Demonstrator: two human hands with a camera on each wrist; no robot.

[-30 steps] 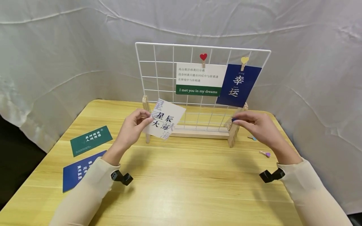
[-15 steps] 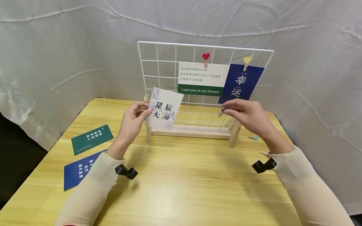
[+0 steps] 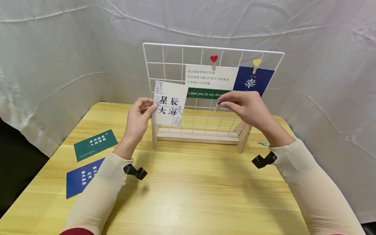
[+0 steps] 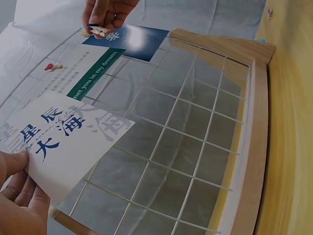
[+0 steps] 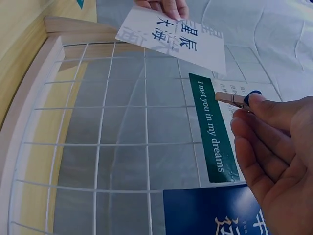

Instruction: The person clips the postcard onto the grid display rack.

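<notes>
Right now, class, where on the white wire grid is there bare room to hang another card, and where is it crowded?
The wire grid is bare in its upper-left squares, above the white card that the left hand holds. The upper right is crowded: the green-banded card and blue card hang there, with the right hand and its clothespin in front.

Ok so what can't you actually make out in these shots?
- Blue card on the grid: in the head view the right hand covers its lower half.
- Clothespin: in every view the fingertips hide its blue top.
- Small print on the white and green card: too small to read in the head view.
- Small clip on the table: half hidden by the right wrist in the head view.
- Left hand: cut off by the left wrist view's edge.
</notes>
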